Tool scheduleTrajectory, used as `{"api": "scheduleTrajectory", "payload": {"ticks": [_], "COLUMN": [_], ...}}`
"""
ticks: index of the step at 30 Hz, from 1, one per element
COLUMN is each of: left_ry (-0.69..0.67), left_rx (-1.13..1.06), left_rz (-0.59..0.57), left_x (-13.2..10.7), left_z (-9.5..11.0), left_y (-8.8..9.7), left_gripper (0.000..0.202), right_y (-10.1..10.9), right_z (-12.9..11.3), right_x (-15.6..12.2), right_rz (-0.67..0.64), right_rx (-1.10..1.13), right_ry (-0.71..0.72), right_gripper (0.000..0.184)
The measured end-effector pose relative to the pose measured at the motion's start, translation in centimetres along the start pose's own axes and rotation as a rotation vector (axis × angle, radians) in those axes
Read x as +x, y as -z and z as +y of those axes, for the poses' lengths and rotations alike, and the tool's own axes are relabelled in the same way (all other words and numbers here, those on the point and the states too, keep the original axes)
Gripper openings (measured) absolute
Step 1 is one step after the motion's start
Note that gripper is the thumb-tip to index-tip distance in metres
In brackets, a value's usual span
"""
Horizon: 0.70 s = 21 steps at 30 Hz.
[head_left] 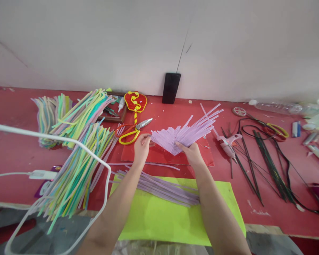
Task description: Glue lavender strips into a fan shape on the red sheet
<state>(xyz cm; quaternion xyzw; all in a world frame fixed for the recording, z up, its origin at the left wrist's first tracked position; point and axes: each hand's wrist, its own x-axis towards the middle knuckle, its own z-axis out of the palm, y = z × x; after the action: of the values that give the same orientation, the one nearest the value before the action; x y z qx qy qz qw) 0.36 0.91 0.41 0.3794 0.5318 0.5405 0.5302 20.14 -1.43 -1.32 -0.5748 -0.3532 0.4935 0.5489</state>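
Light purple pipe cleaners are joined into a V-shaped woven piece (172,140), its long loose ends fanning up to the right. My right hand (191,153) is closed on the piece at its lower right, with the thumb on top. At the far left end, my left hand (143,144) pinches the tip between its fingers. Below, loose purple pipe cleaners (167,189) lie on a lime-green sheet (159,223). Scissors (130,134) with red and yellow handles lie just left of the piece. A red board (206,156) is under my hands.
Bundles of multicoloured pipe cleaners (77,170) cover the left side, crossed by a white frame-like tube (69,139). To the right lie a glue gun (228,147), dark green stems (268,163) and black cord (287,159). A black phone (171,88) leans on the wall.
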Motion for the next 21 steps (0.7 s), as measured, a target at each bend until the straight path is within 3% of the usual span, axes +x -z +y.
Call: {"api": "scheduleTrajectory", "payload": {"ticks": [7, 21], "left_ry": [0.030, 0.058], "left_rx": [-0.074, -0.148], "left_rz": [-0.036, -0.046], "left_x": [0.44, 0.15], "left_z": [-0.56, -0.23], "left_y": [0.13, -0.05], "left_gripper": [0.036, 0.035], "right_y": [0.02, -0.22], "right_z": [-0.06, -0.09], "right_x": [0.02, -0.21], "right_rz": [0.023, -0.007], "right_rx": [0.015, 0.080], "right_ry": [0.017, -0.005], "right_gripper": [0.045, 0.047]}}
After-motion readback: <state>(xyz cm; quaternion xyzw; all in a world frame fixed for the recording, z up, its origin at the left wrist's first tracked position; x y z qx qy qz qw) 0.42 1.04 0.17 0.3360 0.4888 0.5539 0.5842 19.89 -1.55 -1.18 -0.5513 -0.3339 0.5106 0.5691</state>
